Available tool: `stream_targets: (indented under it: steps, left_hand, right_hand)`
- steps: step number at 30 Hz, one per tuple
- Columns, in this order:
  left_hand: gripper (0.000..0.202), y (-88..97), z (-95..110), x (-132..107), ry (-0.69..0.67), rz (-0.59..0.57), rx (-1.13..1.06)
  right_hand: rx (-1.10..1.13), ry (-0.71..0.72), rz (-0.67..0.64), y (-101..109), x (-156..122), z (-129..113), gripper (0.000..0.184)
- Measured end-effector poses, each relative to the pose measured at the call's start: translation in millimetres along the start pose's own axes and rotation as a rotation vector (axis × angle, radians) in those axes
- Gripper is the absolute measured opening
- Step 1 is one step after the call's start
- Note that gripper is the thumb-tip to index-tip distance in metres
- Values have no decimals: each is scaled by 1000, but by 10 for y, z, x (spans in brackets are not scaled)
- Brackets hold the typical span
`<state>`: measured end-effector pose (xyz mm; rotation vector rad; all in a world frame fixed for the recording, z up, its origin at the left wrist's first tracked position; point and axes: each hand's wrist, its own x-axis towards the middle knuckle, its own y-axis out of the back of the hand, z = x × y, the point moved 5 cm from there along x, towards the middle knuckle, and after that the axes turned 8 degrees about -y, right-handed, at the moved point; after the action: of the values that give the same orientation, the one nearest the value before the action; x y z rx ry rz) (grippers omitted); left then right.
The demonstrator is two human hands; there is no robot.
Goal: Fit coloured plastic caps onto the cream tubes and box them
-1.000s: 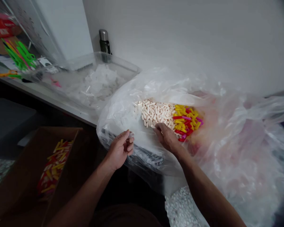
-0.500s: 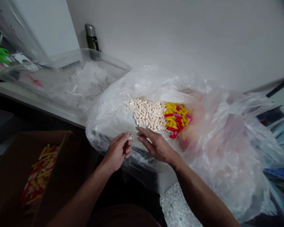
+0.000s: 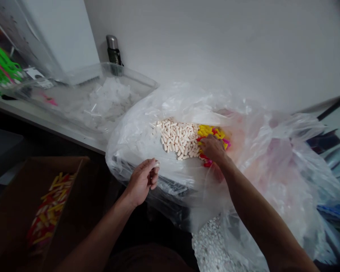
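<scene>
A big clear plastic bag [image 3: 147,132] lies open in front of me, with a heap of small white capsule-shaped pieces [image 3: 178,138] beside a heap of yellow, red and pink pieces [image 3: 212,133]. My right hand [image 3: 214,149] reaches into the bag and rests on the coloured pieces, fingers curled down into them. My left hand [image 3: 143,181] is outside the bag near its lower edge, fingers pinched around a small white piece [image 3: 156,164].
A brown cardboard box [image 3: 14,211] at lower left holds yellow and red pieces [image 3: 49,211]. A clear plastic tub [image 3: 82,98] with clear scraps sits on the white counter, a dark flask [image 3: 113,53] behind it. Green tools [image 3: 2,68] lie far left. More white pieces [image 3: 212,245] fill a bag below.
My right hand went from near my left hand at the bag's lower edge up and right onto the coloured pieces. My left hand stayed in place, still pinched.
</scene>
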<state>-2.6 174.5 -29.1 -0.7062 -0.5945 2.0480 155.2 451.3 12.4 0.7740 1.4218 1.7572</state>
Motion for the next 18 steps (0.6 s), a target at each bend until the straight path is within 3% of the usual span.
stream_targets:
  steps: [4,8,13,18]
  left_hand:
    - [42,15,37,-21,-4,3,-5]
    - [39,-52,34,-18,-12,-22,-42]
    - [39,-125,25,-31,3,-52,-40]
    - [42,-114,9,-59,14,-52,-6]
  right_hand:
    - [417,154,124,212,-263,-203,25]
    - [857,393,52,494,-742,-623,24]
    - [970,556,132,767,-1163,-1015,14]
    - [870,724,157,799,-1277,-1163,18]
